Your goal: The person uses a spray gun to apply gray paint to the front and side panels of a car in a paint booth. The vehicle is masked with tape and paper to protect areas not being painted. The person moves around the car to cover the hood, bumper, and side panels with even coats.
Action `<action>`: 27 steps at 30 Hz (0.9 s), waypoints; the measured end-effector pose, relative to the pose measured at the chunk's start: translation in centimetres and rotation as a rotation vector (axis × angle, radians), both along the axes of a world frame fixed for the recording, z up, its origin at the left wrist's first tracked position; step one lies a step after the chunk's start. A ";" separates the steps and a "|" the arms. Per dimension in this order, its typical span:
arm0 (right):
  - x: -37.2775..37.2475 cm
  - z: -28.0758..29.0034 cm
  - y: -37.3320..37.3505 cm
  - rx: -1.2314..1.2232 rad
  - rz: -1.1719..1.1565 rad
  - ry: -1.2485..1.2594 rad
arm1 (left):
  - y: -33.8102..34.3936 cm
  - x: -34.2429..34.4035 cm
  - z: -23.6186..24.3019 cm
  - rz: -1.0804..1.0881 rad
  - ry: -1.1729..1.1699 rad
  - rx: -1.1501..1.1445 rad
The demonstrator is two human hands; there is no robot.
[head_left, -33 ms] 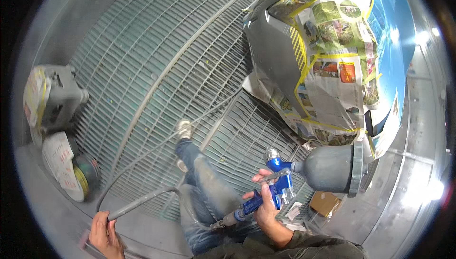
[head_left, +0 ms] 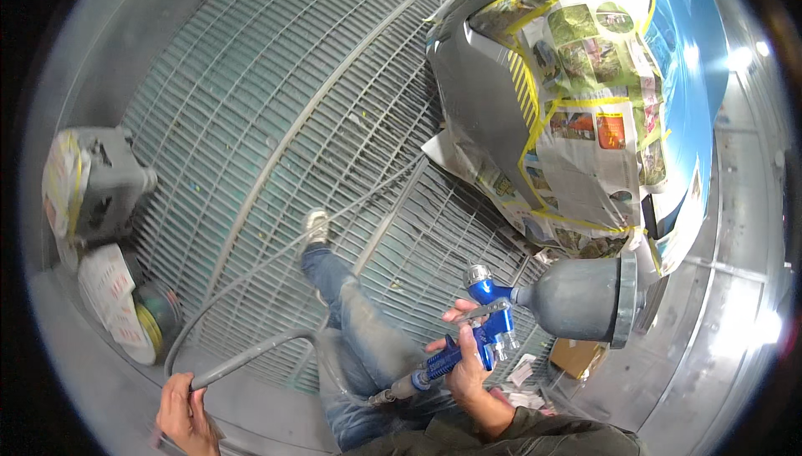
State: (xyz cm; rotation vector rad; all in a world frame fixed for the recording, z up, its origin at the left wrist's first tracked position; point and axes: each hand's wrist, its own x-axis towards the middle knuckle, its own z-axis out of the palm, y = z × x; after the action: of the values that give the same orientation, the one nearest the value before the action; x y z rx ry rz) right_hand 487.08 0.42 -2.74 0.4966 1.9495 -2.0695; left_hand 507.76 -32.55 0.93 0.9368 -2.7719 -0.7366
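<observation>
My right hand (head_left: 469,372) is wrapped around the handle of a blue spray gun (head_left: 499,322). The gun lies tilted, its silver nozzle pointing up and away, with a large grey paint cup (head_left: 576,299) sticking out to the right. From the base of the handle a grey air hose (head_left: 255,356) loops left, and my left hand (head_left: 185,417) is closed round it at the lower left. Beyond the gun stands a vehicle's grey body panel (head_left: 476,88), masked with newspaper (head_left: 585,142) and yellow tape. Blue sheeting (head_left: 689,46) covers the part farther right.
Underfoot is a metal grating (head_left: 242,105), with the hose trailing across it to the panel. At left against the wall stand a dusty grey canister (head_left: 113,184) and a round tin (head_left: 159,318) beside white printed sheets. A cardboard box (head_left: 576,358) sits below the cup.
The view has shifted slightly, so the canister and tin appear a little lower. My leg and shoe sit slightly farther left. Both hands keep their hold.
</observation>
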 end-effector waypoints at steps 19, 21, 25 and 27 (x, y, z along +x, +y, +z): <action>-16.7 2.6 -27.9 0.242 -0.409 0.112 | -30.4 -23.4 -3.7 -0.131 0.014 0.158; -18.1 3.8 -31.8 0.238 -0.475 0.121 | -34.4 -25.4 -3.4 -0.153 0.013 0.173; -20.4 5.0 -38.0 0.180 -0.587 0.133 | -43.6 -29.8 -0.6 -0.229 0.031 0.050; -21.5 5.4 -41.2 0.197 -0.661 0.106 | -48.3 -33.0 2.2 -0.292 0.030 -0.003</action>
State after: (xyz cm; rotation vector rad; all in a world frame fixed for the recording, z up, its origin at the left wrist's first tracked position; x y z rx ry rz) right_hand 465.62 -40.75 2.64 1.2391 2.2817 -2.2966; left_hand 474.77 -80.84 3.10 0.5195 -2.9154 -0.7765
